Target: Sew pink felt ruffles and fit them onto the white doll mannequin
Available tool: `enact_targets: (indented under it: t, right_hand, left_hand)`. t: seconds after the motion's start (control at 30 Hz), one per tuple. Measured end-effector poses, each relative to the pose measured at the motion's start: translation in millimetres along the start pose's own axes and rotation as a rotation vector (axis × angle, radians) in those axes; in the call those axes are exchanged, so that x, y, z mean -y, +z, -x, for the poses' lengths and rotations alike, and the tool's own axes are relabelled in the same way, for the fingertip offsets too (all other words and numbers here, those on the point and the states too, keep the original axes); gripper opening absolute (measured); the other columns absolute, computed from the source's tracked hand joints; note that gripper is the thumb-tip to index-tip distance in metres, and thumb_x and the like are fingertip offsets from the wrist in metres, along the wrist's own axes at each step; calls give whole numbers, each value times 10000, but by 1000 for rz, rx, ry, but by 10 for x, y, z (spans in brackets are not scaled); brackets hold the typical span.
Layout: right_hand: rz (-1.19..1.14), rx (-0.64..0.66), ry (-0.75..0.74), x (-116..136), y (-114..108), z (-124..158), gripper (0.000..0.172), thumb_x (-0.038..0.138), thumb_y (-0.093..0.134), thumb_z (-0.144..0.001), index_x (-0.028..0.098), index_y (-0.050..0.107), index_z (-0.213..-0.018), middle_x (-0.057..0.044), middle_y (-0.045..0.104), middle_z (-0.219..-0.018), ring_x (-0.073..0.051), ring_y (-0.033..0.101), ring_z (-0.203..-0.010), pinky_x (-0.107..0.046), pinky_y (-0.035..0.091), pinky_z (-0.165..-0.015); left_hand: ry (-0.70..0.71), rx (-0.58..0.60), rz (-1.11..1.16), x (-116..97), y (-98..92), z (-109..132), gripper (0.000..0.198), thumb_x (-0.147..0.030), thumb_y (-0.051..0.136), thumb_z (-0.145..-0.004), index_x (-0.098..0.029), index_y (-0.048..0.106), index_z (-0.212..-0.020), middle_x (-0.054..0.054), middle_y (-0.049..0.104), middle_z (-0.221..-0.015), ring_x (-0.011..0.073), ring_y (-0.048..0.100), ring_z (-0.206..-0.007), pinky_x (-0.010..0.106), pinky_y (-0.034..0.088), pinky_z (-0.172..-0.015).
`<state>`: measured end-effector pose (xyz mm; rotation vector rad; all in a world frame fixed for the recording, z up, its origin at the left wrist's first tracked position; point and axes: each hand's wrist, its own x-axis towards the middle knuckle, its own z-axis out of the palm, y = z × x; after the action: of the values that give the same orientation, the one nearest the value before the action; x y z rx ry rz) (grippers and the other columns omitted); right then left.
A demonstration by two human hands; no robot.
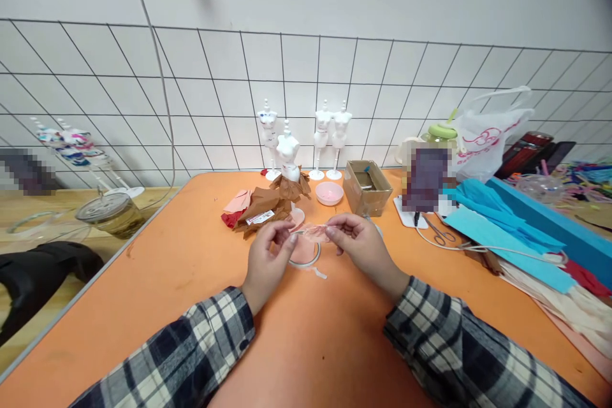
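A small strip of pale pink crepe paper [315,233] is stretched between my two hands above the orange table. My left hand [270,258] pinches its left end, and my right hand [358,245] pinches the right end. Below the strip lies a roll of clear tape [306,264], partly hidden by the paper and fingers. A short white scrap [319,273] rests just in front of the roll. Behind my left hand are folded brown crepe paper [268,204] with a label, plus pink and red pieces.
Several white mini mannequins [287,150] stand at the back, one with a brown paper skirt. Nearby are a pink bowl [329,193] and a cardboard box [368,188]. At right lie scissors [442,234], a cable and blue paper [507,242]. The orange table [191,306] ends at left.
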<state>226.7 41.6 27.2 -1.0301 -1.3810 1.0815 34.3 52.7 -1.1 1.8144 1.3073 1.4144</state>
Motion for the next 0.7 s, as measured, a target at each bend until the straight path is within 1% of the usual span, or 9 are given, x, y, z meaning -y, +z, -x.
enact_targets:
  t: [0.07, 0.1, 0.2, 0.27, 0.33, 0.43, 0.5, 0.6, 0.7]
  right_hand:
    - [-10, 54, -27, 116, 13, -146, 220, 388, 707, -757, 188, 690, -848, -17, 651, -737, -118, 557, -590, -220, 473, -462]
    - [-17, 76, -37, 172, 34, -224, 218, 384, 714, -751, 191, 692, -851, -13, 654, -739, -110, 549, -566, -219, 464, -451]
    - [-3, 108, -107, 303, 130, -487, 189, 366, 714, -751, 199, 701, -838, -9, 673, -774, -97, 532, -540, -218, 431, -443]
    - [86, 93, -195, 340, 188, -680, 138, 328, 707, -760, 201, 710, -813, -5, 677, -771, -99, 535, -579, -225, 430, -499]
    - [208, 34, -264, 325, 216, -866, 100, 294, 707, -756, 199, 719, -786, -4, 676, -746, -109, 537, -617, -233, 415, -543]
    - [305, 11, -271, 226, 201, -1077, 112, 296, 701, -754, 191, 725, -787, -12, 679, -733, -123, 537, -642, -240, 390, -555]
    - [333, 18, -251, 149, 176, -1150, 134, 312, 692, -757, 186, 724, -790, -15, 679, -724, -125, 528, -638, -238, 374, -548]
    - [393, 19, -226, 81, 157, -1176, 152, 329, 690, -750, 185, 723, -788, -7, 671, -698, -118, 497, -605, -233, 345, -529]
    - [429, 20, -219, 72, 161, -1165, 156, 334, 686, -751, 189, 724, -791, 2, 665, -686, -108, 478, -577, -232, 336, -518]
  left_hand:
    - [-2, -70, -136, 151, -13, -184, 227, -356, 589, -833, -185, 631, -976, 43, 638, -870, 180, 581, -787, 275, 453, -703]
    - [-29, -79, -172, 225, -4, -273, 231, -336, 576, -832, -179, 618, -994, 45, 638, -868, 182, 581, -777, 277, 451, -687]
    - [-47, -24, -318, 376, 71, -471, 263, -331, 582, -819, -161, 606, -1019, 82, 656, -956, 224, 593, -876, 323, 437, -749]
    - [-26, -7, -445, 405, 131, -539, 306, -409, 602, -811, -166, 617, -997, 98, 664, -966, 268, 585, -925, 362, 409, -778]
    - [-18, 15, -527, 407, 182, -574, 327, -466, 608, -806, -182, 625, -968, 95, 675, -947, 291, 584, -936, 388, 375, -796]
    - [-24, 69, -557, 430, 229, -607, 278, -458, 581, -833, -202, 629, -933, 79, 694, -920, 285, 599, -926, 405, 330, -824]
    - [-30, 93, -581, 470, 247, -631, 228, -418, 561, -852, -203, 632, -882, 69, 704, -887, 272, 607, -919, 410, 310, -844]
    - [-52, 94, -647, 533, 267, -675, 179, -356, 556, -856, -202, 634, -812, 51, 712, -838, 253, 617, -914, 404, 301, -861]
    - [-49, 93, -680, 564, 280, -707, 163, -323, 541, -865, -207, 643, -815, 42, 717, -827, 241, 627, -918, 390, 311, -847]
